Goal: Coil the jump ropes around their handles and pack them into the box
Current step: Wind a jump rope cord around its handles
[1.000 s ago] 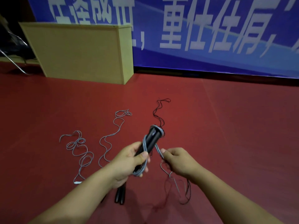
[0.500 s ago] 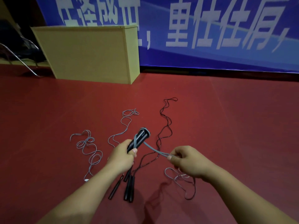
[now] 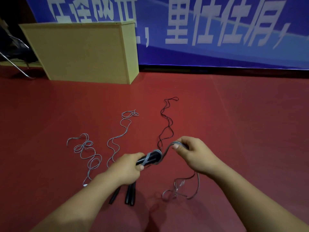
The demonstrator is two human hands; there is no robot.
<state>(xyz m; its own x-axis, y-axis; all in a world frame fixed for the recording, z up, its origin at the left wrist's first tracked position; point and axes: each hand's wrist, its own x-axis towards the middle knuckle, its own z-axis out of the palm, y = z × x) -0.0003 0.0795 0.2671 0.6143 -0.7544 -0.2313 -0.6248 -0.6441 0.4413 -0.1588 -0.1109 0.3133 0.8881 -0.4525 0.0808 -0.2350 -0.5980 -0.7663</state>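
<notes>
Winding: the step in hand looked like wrapping a grey rope (image 3: 168,149) round its paired black handles (image 3: 150,159), with a few turns already lying across them.
Left hand: the left hand (image 3: 127,168) was curled round the near end of the handles, holding them roughly level and pointing away to the right, probably to leave the far end free for each new turn.
Right hand: the right hand (image 3: 192,154) pinched the doubled grey rope between thumb and fingers, just beyond the handles' tip; the short run between looked fairly taut, likely so the coil sat snug.
Slack: the rest of that rope trailed down from the right hand in loose loops (image 3: 178,190) to the floor (image 3: 242,123) (still plenty left to wind, by my judgement).
Waiting ropes: 2 grey ropes (image 3: 87,153) (image 3: 120,133) and 1 black rope (image 3: 167,124) lay uncoiled on the floor, spread apart from one another, which should keep them from tangling.
Other handles: more black handles (image 3: 129,195) lay on the floor under the left wrist; I could not tell which rope each belonged to.
Box: the tan box (image 3: 80,52) stood well apart at the back, against the blue banner (image 3: 217,22); nothing could be seen packed in it, its inside being hidden.
</notes>
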